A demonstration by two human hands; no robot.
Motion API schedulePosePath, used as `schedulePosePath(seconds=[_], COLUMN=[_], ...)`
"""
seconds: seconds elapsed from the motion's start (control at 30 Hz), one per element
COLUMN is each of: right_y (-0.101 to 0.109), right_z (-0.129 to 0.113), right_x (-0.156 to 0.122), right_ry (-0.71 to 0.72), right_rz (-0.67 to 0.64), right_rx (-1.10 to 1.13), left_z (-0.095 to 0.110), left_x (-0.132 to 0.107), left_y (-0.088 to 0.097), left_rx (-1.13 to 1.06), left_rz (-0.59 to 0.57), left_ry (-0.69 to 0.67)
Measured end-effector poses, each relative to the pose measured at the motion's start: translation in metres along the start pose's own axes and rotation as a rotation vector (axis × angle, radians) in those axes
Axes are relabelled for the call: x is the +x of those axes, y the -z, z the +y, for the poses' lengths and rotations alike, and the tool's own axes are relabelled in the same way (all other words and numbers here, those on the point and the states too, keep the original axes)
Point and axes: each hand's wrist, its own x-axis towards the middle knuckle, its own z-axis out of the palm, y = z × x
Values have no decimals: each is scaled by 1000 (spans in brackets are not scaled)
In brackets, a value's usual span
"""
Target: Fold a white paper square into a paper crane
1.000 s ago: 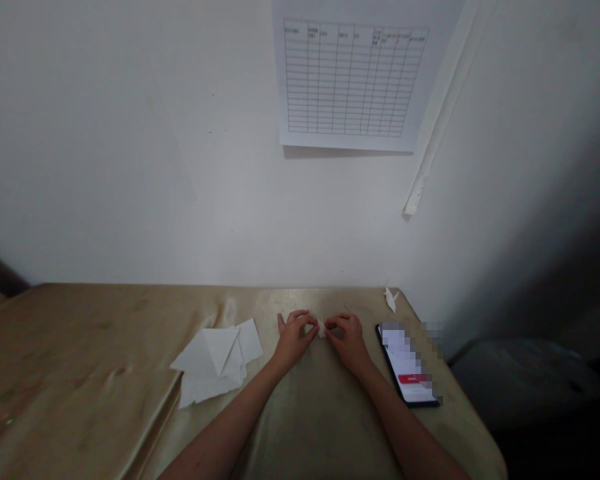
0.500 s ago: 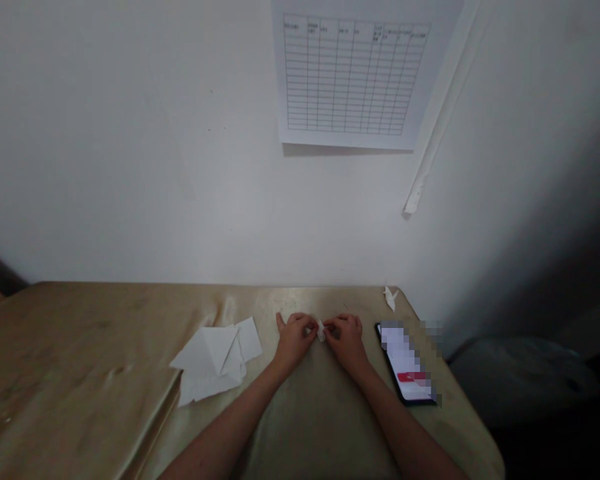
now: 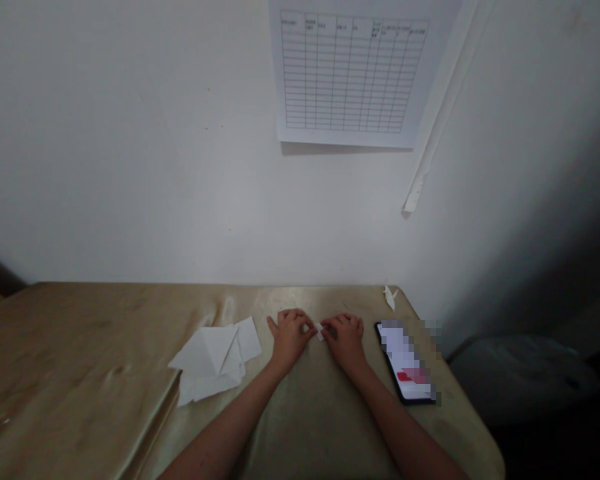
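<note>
A small folded piece of white paper [image 3: 319,331] is held between my two hands, low over the table. My left hand [image 3: 291,337] pinches its left side with thumb and fingers. From the other side, my right hand [image 3: 344,337] grips it between thumb and forefinger. Fingertips cover much of the paper, so its exact folds are hidden. Left of my hands lies a loose pile of white paper sheets [image 3: 213,360], some of them folded. A small white folded paper bird [image 3: 390,298] rests at the table's far right corner.
A phone [image 3: 407,367] with a lit, partly blurred screen lies right of my right forearm. The table [image 3: 320,427] has a shiny gold-brown cover with a ridge at left. Behind it rises a white wall, where a printed table sheet [image 3: 347,80] hangs.
The small paper between my fingers has tilted and looks flatter and narrower. My left hand has shifted slightly left, its fingers a little more spread. The view moved slightly.
</note>
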Motion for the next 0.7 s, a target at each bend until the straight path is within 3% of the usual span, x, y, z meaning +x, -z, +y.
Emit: schedulePosePath(seconds=[0.3, 0.7], right_y=[2, 9], right_z=[-4, -12], right_x=[-1, -3], right_ry=[-12, -70], right_rz=[-23, -49], right_rx=[-80, -161], left_z=[3, 6], left_x=[-5, -4], left_y=[5, 4], left_rx=[40, 81], left_rz=[-15, -53], left_ry=[-42, -1])
